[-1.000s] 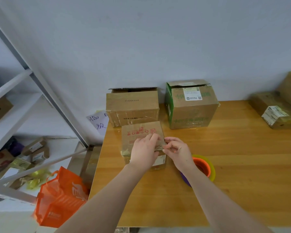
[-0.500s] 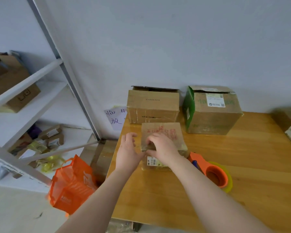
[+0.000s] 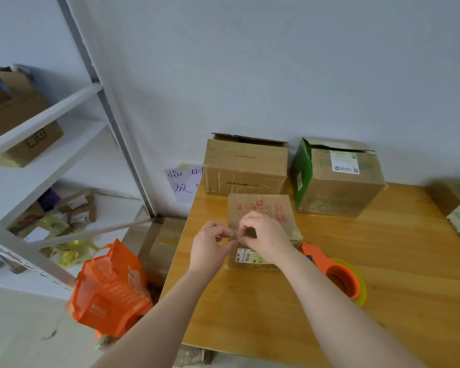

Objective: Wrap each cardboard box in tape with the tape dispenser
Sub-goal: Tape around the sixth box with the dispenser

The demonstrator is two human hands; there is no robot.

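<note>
A small cardboard box (image 3: 260, 208) with red print stands on the wooden table (image 3: 383, 274), glossy with tape. My left hand (image 3: 210, 245) and my right hand (image 3: 263, 235) meet at its near left corner, and the fingertips of both pinch a small piece of tape (image 3: 230, 237) there. The orange tape dispenser (image 3: 340, 274) with a yellowish roll lies on the table just right of my right forearm, and neither hand touches it.
A brown box (image 3: 246, 168) and a green-sided box (image 3: 337, 179) stand against the wall behind. Another box (image 3: 457, 205) sits at the right edge. Left of the table are white shelves (image 3: 37, 160) with parcels and an orange bag (image 3: 109, 288) on the floor.
The camera has swung left. My left hand came in from beside the box to meet the right hand at the corner, and both now pinch tape.
</note>
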